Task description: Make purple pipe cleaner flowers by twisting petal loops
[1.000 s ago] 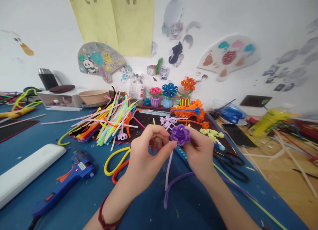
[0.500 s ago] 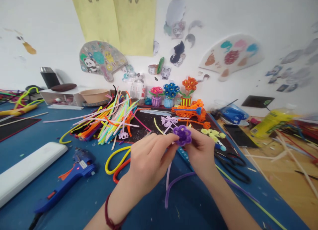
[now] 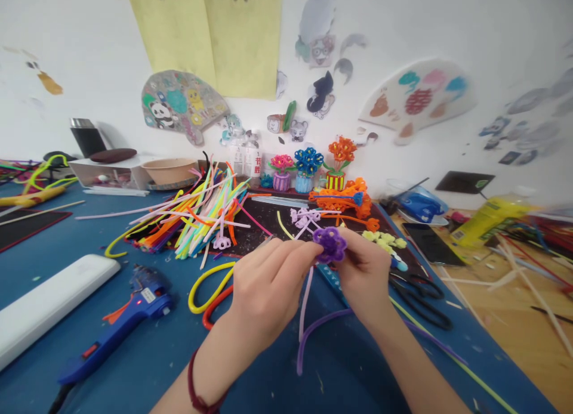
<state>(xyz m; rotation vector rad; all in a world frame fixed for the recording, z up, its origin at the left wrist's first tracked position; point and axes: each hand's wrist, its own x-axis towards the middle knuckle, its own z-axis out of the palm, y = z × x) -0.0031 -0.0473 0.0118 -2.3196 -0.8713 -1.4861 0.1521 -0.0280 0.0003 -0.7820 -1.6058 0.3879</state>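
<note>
Between my two hands is a purple pipe-cleaner flower point(image 3: 330, 244) with looped petals, held above the table. My left hand point(image 3: 273, 283) pinches its left edge, the fingers pressed together. Closed on its right side is my right hand point(image 3: 363, 265), whose fingertips are partly hidden behind the petals. Below the hands, a pale lilac pipe cleaner point(image 3: 305, 306) and a curved purple pipe cleaner point(image 3: 313, 330) show against the blue table mat point(image 3: 268, 378). Black scissors point(image 3: 421, 297) lie just right of my right wrist.
A blue glue gun point(image 3: 129, 324) with a red light and a white case point(image 3: 58, 306) lie on the left. Behind them spreads a pile of colored pipe cleaners point(image 3: 201, 214). Finished flower pots point(image 3: 304, 175) stand by the wall. A phone point(image 3: 433, 244) and a yellow bottle point(image 3: 487, 220) are right.
My left hand has turned over, its back now facing up, and its fingers have closed on the flower's left edge. My right hand keeps its hold with little movement.
</note>
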